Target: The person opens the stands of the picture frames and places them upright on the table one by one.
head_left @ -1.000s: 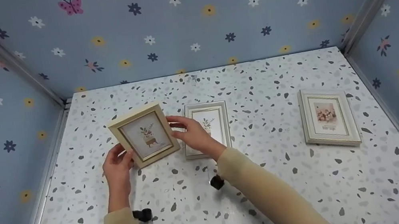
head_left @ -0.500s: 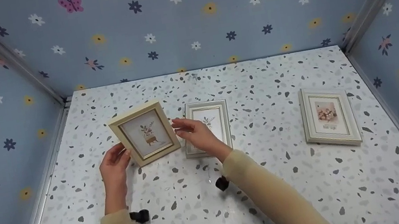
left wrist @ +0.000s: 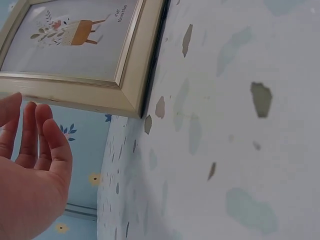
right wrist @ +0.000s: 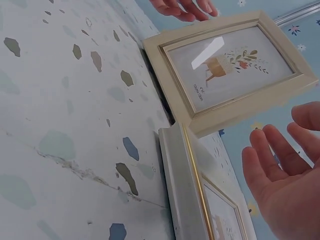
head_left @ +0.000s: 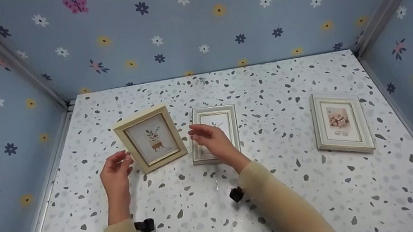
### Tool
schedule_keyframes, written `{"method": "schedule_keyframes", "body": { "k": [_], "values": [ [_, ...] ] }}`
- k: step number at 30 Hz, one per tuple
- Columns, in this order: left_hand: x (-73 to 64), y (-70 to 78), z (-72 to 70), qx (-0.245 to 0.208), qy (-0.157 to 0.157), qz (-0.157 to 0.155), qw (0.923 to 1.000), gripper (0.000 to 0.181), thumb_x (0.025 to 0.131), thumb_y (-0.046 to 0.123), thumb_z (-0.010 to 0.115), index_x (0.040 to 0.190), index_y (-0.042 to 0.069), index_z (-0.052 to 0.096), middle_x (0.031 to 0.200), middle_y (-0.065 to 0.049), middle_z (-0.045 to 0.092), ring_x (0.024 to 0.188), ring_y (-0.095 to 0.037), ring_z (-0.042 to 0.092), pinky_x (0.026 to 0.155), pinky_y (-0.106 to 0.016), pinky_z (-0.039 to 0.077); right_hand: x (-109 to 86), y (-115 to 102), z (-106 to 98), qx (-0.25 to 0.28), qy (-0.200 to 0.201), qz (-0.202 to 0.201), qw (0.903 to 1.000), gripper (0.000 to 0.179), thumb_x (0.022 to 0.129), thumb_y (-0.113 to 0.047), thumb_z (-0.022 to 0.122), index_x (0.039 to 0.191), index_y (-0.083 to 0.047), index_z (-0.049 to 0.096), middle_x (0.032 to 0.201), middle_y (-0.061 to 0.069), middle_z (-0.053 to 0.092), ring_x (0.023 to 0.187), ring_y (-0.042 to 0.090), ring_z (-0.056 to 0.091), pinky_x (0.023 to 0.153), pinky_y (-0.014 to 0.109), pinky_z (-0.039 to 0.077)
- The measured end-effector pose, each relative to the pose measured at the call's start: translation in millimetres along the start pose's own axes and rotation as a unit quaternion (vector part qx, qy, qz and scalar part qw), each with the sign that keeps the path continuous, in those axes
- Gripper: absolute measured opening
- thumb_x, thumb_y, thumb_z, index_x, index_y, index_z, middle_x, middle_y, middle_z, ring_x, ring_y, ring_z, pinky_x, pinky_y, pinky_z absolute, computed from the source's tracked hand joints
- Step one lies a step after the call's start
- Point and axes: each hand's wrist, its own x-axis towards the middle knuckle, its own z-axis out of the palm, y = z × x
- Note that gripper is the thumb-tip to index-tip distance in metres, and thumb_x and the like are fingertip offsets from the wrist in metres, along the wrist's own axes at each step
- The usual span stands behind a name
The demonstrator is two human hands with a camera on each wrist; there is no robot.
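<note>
A cream picture frame [head_left: 154, 139] with a potted-plant print stands upright, leaning back a little, on the left of the table. Beside its left edge is my left hand [head_left: 115, 177], fingers loosely bent with nothing in them. In the left wrist view those fingers [left wrist: 44, 135] are just off the frame's side. My right hand [head_left: 215, 142] hovers to the right of the standing frame, relaxed and holding nothing. Under it lies a white picture frame [head_left: 233, 128], flat and face up, partly covered by the hand. The right wrist view shows a gap between right fingers [right wrist: 280, 145] and cream frame.
Farther right, another white picture frame [head_left: 342, 122] with a pink flower print lies face up. The speckled table [head_left: 288, 203] is bounded by blue flowered walls [head_left: 191, 22] at back and sides. Small black cameras [head_left: 147, 225] sit at both wrists.
Both hands have drawn away from the cream frame, the left one slightly left, the right one to the right. The frame stays standing, unsupported by them.
</note>
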Motion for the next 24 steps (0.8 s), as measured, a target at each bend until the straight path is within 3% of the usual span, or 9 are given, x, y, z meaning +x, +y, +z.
{"method": "schedule_keyframes", "body": {
  "k": [5,13,18,24],
  "values": [
    [-5.0,-0.9,1.1,-0.010,-0.027,0.001,0.9996,0.022,0.098,0.013,0.064,0.117,0.001,0.062,0.101,-0.006,0.064,0.088,-0.018,0.062,0.081,-0.031,0.053,-19.3,-22,-6,0.006,0.017,0.000,0.9998,0.037,0.100,-0.002,0.057,0.136,0.007,0.054,0.126,0.025,0.062,0.115,0.027,0.062,0.095,0.035,0.051],
    [-10.5,-1.0,6.4,-0.015,-0.080,0.004,0.9967,0.023,0.100,0.011,0.060,0.118,-0.005,0.060,0.092,-0.004,0.064,0.084,-0.017,0.062,0.078,-0.035,0.054,-37.1,-18,-19,-0.003,0.045,-0.009,0.9989,0.035,0.099,-0.002,0.056,0.133,0.006,0.057,0.122,0.023,0.065,0.112,0.029,0.063,0.090,0.034,0.052],
    [-12.8,-2.5,13.1,-0.006,-0.107,0.008,0.9942,0.023,0.101,0.009,0.059,0.119,-0.006,0.060,0.092,-0.006,0.064,0.084,-0.018,0.062,0.082,-0.040,0.054,-42.0,-8,-27,-0.013,0.052,-0.012,0.9985,0.034,0.100,-0.001,0.056,0.133,0.007,0.056,0.122,0.026,0.063,0.113,0.036,0.061,0.087,0.030,0.052],
    [-16.8,0.7,24.5,0.038,-0.143,0.024,0.9887,0.023,0.101,0.008,0.058,0.119,-0.006,0.060,0.096,-0.010,0.065,0.086,-0.019,0.064,0.086,-0.045,0.053,-40.2,15,-40,0.002,0.071,-0.008,0.9974,0.036,0.101,-0.004,0.057,0.135,0.006,0.055,0.124,0.023,0.064,0.113,0.033,0.061,0.092,0.041,0.051]
  ]
}}
